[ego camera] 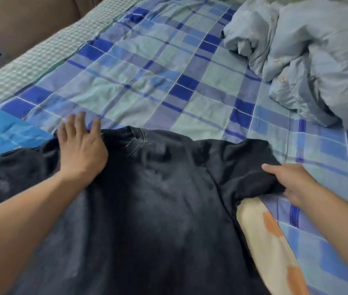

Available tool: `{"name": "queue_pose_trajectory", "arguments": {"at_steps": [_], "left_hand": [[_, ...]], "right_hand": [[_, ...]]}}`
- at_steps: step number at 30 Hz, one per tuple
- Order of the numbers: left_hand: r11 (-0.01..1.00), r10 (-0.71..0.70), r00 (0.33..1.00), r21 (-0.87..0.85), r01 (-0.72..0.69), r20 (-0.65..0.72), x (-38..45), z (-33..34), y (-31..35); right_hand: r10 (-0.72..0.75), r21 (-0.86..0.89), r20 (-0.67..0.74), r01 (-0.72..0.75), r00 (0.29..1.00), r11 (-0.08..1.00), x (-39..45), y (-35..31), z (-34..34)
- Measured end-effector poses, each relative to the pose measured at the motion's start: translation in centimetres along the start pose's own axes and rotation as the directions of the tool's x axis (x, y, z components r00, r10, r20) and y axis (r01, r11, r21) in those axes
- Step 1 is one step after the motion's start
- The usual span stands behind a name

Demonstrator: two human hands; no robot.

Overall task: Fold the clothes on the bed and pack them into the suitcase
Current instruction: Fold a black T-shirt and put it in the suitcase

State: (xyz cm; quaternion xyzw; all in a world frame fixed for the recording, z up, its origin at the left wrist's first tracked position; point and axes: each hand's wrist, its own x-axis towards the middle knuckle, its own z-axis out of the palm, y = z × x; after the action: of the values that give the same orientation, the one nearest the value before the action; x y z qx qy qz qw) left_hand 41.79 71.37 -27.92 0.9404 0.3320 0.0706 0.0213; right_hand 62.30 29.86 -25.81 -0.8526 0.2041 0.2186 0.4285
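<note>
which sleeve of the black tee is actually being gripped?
The right sleeve: the right hand pinches its edge. The left sleeve lies free; the left hand only rests flat near the shoulder of the black tee.

Two hands: left hand [81, 147], right hand [292, 182]. One black shirt [147, 199], one quilt [317, 60], one plaid sheet [147, 81], one orange-patterned cloth [270, 241].

Bed [190, 67] fills most of the view, w/ a blue, green & lilac plaid sheet [147, 81]. Green-checked cloth [47, 54] runs along the far-left edge; brown padded headboard [24, 22] behind it. Crumpled pale grey-blue duvet [317, 56] is heaped top right. Bright blue patterned cloth [3, 128] at left. Cream & orange pillow [275, 241] lower right. Soft, even light.
</note>
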Motion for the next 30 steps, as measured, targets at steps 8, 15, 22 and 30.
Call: {"name": "queue_pose_trajectory", "arguments": {"at_steps": [8, 15, 22, 30], "left_hand": [[0.996, -0.041, 0.978, -0.065, 0.056, 0.204, 2.1, -0.7, 10.2], [0.995, 0.099, 0.959, -0.033, -0.093, 0.266, -1.0, -0.9, 8.2], [0.999, 0.042, 0.988, -0.009, -0.041, 0.149, 1.9, -2.3, 4.2], [0.916, 0.31, 0.95, -0.279, -0.287, 0.041, -20.0, -5.1, 11.6]], "right_hand": [[-0.25, -0.353, -0.144, 0.187, 0.957, 0.917, 0.3, 1.5, 0.1], [-0.279, -0.611, -0.034, 0.201, 0.96, 0.766, -0.4, 1.8, 0.6], [-0.278, -0.596, -0.056, 0.191, 0.959, 0.78, -0.3, 2.2, 1.0], [-0.649, -0.505, -0.121, 0.516, 0.751, 0.692, -13.5, 10.8, -2.4]]}}
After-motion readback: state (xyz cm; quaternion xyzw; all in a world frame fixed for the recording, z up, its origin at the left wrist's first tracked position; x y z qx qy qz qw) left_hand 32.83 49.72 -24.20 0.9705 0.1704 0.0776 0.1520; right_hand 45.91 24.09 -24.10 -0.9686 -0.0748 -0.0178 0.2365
